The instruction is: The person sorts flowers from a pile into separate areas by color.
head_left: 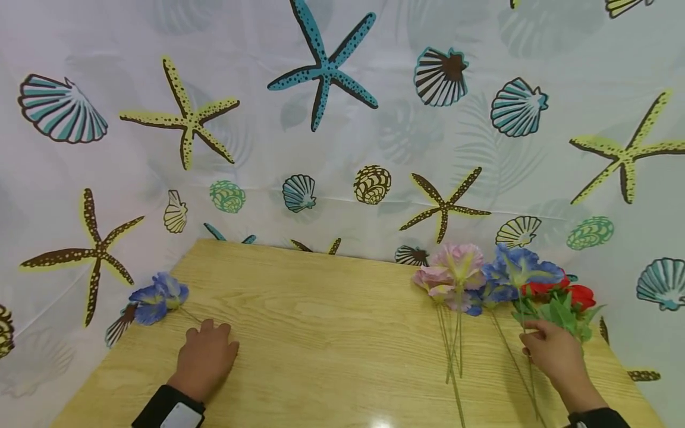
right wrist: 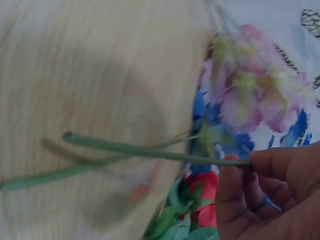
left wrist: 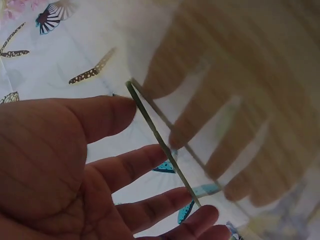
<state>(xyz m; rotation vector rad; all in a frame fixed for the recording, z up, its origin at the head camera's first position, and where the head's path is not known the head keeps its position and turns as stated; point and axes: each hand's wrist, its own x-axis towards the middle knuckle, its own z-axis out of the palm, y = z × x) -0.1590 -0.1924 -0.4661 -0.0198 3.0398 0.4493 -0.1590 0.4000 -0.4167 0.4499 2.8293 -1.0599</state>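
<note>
At the left table edge lies a blue artificial flower. My left hand is over its thin stem; in the left wrist view the fingers spread fairly straight, with thumb and fingertips along the stem. On the right side, my right hand pinches the green stem of another blue flower between thumb and fingers. That bloom overlaps a second blue flower in the head view. Red flowers with green leaves sit just beyond the right hand.
Several pink flowers lie at the back right, their stems pointing toward the front. The light wooden table ends against a white cloth printed with starfish and shells.
</note>
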